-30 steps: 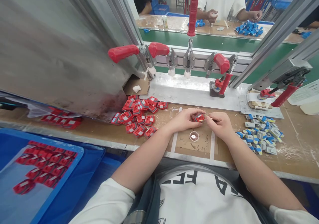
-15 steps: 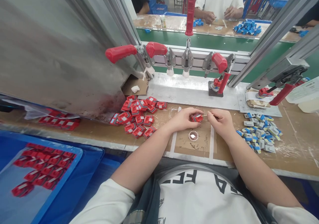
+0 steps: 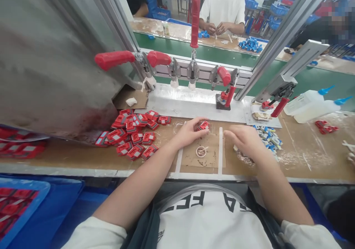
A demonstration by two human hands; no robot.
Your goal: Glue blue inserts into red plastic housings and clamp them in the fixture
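Red part (image 3: 203,125): pinched between the thumb and fingertips of the left hand (image 3: 190,131), low over the brown bench (image 3: 305,156), just behind a small round dish (image 3: 200,151). The right hand (image 3: 244,140) rests palm down beside the blue-and-white parts (image 3: 267,135); whether its curled fingers hold anything cannot be told. A heap of red parts (image 3: 133,132) lies left of the left hand. Red-handled clamps (image 3: 191,62) stand behind.
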